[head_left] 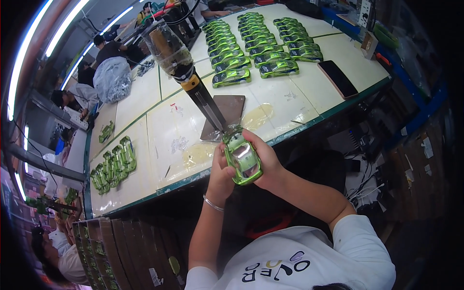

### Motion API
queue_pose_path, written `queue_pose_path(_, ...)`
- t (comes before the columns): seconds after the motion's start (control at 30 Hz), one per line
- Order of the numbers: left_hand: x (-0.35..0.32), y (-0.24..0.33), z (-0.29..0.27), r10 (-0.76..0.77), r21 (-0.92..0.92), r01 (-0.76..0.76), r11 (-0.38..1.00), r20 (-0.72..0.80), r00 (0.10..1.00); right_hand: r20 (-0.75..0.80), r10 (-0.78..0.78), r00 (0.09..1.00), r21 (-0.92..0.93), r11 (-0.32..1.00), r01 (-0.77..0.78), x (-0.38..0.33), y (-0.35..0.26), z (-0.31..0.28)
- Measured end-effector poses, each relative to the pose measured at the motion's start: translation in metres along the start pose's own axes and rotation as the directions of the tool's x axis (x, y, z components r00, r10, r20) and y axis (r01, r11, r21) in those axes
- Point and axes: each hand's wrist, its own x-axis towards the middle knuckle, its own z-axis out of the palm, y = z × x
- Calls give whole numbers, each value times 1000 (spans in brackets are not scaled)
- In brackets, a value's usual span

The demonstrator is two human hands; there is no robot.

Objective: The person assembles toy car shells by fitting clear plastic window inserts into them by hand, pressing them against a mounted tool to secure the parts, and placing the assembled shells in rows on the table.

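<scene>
Between my two hands I hold a green toy car body (243, 157) with clear windows, over the table's front edge. My left hand (222, 175) grips its left side, and my right hand (267, 159) wraps round its right side. The far end of the car body is close to the lower tip of a black upright tool (205, 104) with a yellow collar; whether they touch I cannot tell. Under that tool lies a flat brown pad (234, 107) on the table. Clear plastic film covers the tool's upper part.
Rows of green toy cars (256, 41) stand at the back of the table (309, 92). A phone (338, 79) lies to their right. More green car shells (114, 163) line the left side. A bulging plastic bag (112, 79) sits far left. Stacked cartons (130, 251) stand lower left; other people work beyond.
</scene>
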Motion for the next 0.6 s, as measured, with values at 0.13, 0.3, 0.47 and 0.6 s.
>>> queue_pose_path(0.13,9,7,-7,16,-60,-14,998,41,999,4,-12,1000,-1,1000,12,4,-5,15)
queue_pose_path(0.3,14,10,-7,53,-71,-48,996,60,997,35,-3,999,12,1000,3,3,-8,21)
queue_pose_path(0.47,13,12,-6,50,-84,-47,995,28,998,20,-7,1000,25,1000,6,4,-7,23)
queue_pose_path(0.6,12,14,-5,55,-76,-52,996,38,998,32,-8,999,28,1000,8,4,-6,23)
